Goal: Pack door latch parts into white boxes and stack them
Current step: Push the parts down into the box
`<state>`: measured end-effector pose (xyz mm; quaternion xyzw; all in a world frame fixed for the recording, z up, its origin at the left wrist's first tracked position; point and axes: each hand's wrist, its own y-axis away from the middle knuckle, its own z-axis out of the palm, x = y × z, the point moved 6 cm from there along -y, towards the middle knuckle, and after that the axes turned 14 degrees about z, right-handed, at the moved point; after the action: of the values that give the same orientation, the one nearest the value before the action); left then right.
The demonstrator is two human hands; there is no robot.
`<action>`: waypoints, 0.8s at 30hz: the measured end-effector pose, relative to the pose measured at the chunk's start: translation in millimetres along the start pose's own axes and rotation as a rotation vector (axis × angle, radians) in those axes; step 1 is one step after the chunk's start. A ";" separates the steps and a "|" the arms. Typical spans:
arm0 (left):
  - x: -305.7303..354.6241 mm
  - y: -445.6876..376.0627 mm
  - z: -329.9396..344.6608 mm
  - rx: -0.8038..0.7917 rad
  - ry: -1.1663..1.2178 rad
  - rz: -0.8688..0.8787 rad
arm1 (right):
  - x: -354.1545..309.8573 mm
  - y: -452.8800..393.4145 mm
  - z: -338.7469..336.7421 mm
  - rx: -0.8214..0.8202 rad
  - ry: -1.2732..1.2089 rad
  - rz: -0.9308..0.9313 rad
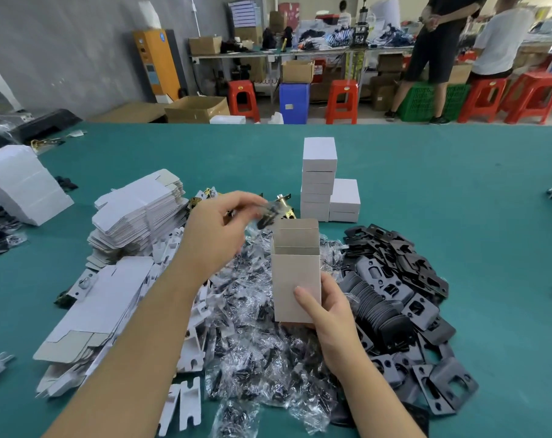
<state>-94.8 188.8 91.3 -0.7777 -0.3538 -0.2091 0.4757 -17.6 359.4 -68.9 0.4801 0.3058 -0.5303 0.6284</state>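
Note:
My right hand [328,314] grips an open white box [295,279] upright above the parts pile, its lid flap standing up at the back. My left hand [217,232] pinches a small clear bag of black screws [266,214] just above and left of the box mouth. A brass door latch [282,207] lies on the table behind the box. Closed white boxes [319,178] stand stacked in two columns beyond it.
Clear bags of black parts [262,343] are heaped in the middle, black strike plates [397,286] on the right, flat unfolded boxes [138,213] and white card inserts [189,403] on the left. The green table [458,191] stretches far right. People stand at benches behind.

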 end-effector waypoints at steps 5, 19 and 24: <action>34.7 -7.7 24.1 -0.190 -0.270 0.185 | -0.7 1.6 1.9 -0.016 -0.016 0.015; 29.9 2.5 63.0 -0.465 -0.287 0.005 | -3.1 3.1 3.2 -0.028 -0.002 0.005; 26.5 5.4 67.0 -0.532 -0.368 0.006 | -3.4 3.3 3.4 -0.032 0.011 -0.006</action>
<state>-74.0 256.0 74.8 -0.9005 -0.3645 -0.1490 0.1843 -15.7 357.4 -63.7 0.4718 0.3191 -0.5248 0.6326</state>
